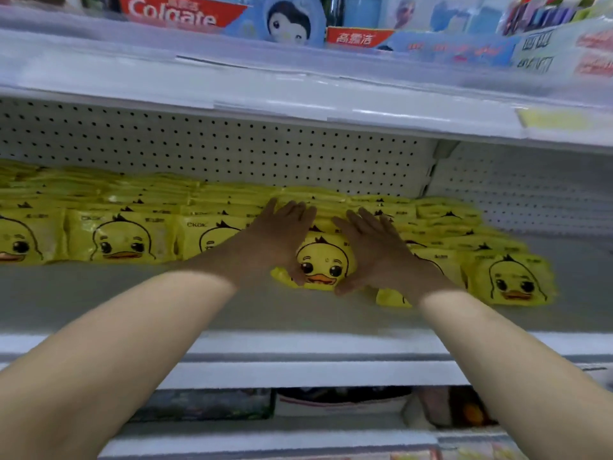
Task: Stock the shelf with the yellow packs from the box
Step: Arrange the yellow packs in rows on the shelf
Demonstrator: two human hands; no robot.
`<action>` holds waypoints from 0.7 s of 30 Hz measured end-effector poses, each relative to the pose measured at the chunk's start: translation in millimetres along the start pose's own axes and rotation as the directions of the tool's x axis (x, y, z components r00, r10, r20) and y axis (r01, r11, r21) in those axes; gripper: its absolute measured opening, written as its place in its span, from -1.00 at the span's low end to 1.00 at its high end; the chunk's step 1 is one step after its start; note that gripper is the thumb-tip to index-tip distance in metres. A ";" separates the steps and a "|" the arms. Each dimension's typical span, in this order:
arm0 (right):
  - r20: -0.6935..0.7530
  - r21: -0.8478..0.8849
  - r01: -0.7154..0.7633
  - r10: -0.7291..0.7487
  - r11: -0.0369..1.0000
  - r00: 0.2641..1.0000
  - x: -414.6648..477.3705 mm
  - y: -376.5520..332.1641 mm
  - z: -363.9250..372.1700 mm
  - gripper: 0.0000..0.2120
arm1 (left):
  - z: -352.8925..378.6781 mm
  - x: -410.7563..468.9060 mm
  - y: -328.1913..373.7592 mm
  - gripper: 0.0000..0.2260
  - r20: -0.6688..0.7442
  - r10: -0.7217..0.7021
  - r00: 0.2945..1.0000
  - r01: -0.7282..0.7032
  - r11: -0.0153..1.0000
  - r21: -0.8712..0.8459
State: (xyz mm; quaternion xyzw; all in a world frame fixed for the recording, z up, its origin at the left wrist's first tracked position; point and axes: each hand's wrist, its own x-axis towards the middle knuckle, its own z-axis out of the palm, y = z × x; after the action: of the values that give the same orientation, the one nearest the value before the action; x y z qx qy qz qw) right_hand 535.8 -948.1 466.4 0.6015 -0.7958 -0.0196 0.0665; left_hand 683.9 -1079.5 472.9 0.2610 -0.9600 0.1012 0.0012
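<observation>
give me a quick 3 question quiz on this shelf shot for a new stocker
1. True or false: only the left hand touches the front yellow pack.
2. What stands on the shelf above? A) toothpaste boxes B) soup cans C) bread loaves
3. Fill in: each pack shows a cartoon ____ face.
Key: 1 false, the right hand rests on it too; 2 A; 3 duck.
</observation>
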 end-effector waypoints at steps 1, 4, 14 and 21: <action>-0.029 -0.022 -0.001 0.000 1.000 1.000 5.1 0.4 1.2 0.26 | 1.4 0.6 -0.2 0.25 -0.022 -0.011 1.000 0.012 1.000 0.021; -0.092 -0.044 0.034 -0.038 0.998 0.995 15.0 3.0 4.6 0.25 | 6.1 -1.4 3.7 0.20 -0.087 -0.052 0.995 0.059 0.995 0.080; 0.000 0.053 0.112 -0.112 0.992 0.994 42.1 12.5 5.8 0.36 | -5.2 22.8 9.5 0.43 0.049 -0.156 0.987 0.150 0.983 0.108; 0.009 0.022 0.069 -0.069 0.997 0.998 70.0 18.8 8.6 0.39 | 5.0 48.0 -3.6 0.41 0.054 -0.171 0.984 0.168 0.985 0.047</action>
State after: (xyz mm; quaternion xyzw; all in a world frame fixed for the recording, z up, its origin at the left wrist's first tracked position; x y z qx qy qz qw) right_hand 498.0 -1010.6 465.8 0.6292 -0.7751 -0.0160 0.0555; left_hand 644.5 -1107.6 471.3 0.3445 -0.9316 0.1134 -0.0236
